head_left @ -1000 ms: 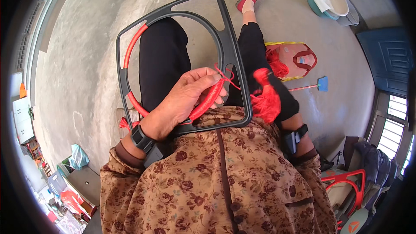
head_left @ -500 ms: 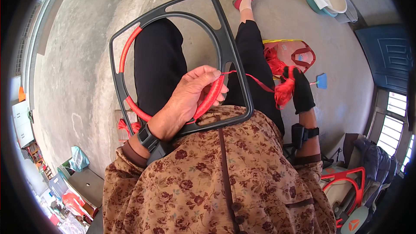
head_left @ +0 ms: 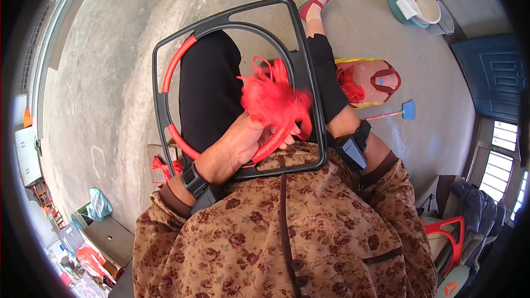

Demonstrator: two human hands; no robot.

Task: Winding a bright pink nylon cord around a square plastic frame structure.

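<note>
A black plastic frame [head_left: 300, 72], squarish with a round ring inside, rests over my lap. Several stretches of the ring are wrapped in red ribbon [head_left: 178, 62]. My left hand [head_left: 249, 139] is closed around the wrapped lower right part of the ring, fingers curling under it. A loose red ribbon bundle [head_left: 273, 99], blurred by motion, stands up at the ring's right side just above that hand. My right forearm [head_left: 343, 122] passes beneath the frame's right bar. The right hand is hidden behind the frame and the bundle, so its fingers do not show.
Beyond my knee, a pink bag [head_left: 372, 80] with red ribbon inside lies on the concrete floor, beside a blue fly swatter [head_left: 407, 110]. More red ribbon [head_left: 164, 169] lies left of my lap. Stacked basins [head_left: 419, 3] stand far right; a red-framed chair [head_left: 455, 237] is near right.
My gloved right hand has swung left from beside the bag to beneath the frame. The ribbon bundle came along and now shows at the ring. The frame has shifted slightly right and nearer.
</note>
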